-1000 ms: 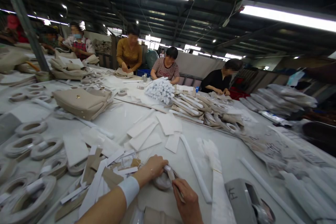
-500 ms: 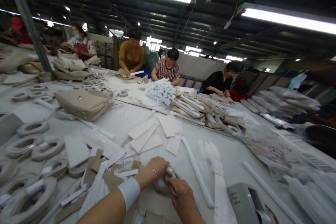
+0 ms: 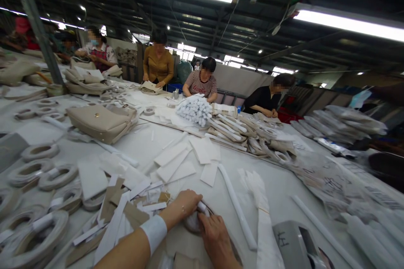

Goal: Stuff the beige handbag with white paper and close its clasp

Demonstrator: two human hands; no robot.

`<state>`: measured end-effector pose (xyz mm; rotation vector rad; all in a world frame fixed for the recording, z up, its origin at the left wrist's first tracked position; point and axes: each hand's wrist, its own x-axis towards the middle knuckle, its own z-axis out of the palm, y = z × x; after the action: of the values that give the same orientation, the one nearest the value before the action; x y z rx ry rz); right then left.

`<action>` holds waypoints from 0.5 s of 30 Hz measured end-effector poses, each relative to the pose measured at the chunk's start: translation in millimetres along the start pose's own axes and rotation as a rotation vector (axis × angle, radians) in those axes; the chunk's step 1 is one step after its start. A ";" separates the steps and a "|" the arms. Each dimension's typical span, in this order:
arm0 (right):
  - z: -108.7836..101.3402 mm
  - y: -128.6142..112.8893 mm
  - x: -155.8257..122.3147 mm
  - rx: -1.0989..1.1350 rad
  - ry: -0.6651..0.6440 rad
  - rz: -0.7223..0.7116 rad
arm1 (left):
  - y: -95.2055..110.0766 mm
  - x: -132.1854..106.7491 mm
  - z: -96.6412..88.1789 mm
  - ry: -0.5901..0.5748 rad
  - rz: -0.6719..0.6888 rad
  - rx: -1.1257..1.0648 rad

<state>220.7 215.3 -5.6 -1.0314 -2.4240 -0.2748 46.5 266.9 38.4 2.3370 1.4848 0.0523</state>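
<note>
A coiled beige strap (image 3: 192, 223) lies on the table at the near middle, partly hidden under both hands. My left hand (image 3: 187, 202) is closed on its far left side, a pale cuff round the wrist. My right hand (image 3: 216, 232) grips the coil's right side, fingers bent, thumb toward a short white wrap (image 3: 202, 207) around the strap. A loose length of strap seems to run down beside my right wrist. Just left of my forearm lies a heap of white and tan strips (image 3: 126, 206).
Finished strap coils (image 3: 47, 222) crowd the left. A beige handbag (image 3: 101, 122) sits beyond them. White sheets (image 3: 176, 164), a white tube (image 3: 236, 206) and a grey tape dispenser (image 3: 293, 239) lie around the hands. Across the table, several co-workers (image 3: 202, 82) handle bags near a stack of white rolls (image 3: 194, 110).
My right hand has shifted slightly up and left over the coil, and the white wrap shows more clearly. My left hand stays nearly still. A co-worker in mustard has lowered a white tube out of sight.
</note>
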 end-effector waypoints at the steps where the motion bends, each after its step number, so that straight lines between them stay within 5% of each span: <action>1: 1.2 -0.1 -2.2 -0.016 0.042 -0.024 | -0.7 -0.1 0.4 0.003 -0.005 -0.003; 7: 4.5 -8.5 2.2 -0.084 0.134 0.034 | -1.5 1.7 -1.5 -0.019 -0.049 -0.004; 15: 7.7 -8.5 15.6 -0.019 -0.028 0.251 | -7.2 -2.5 -0.3 -0.003 -0.074 -0.028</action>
<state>202.5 221.8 -4.2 -1.3411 -2.2885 -0.1981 39.1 267.5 36.7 2.2579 1.5575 0.0501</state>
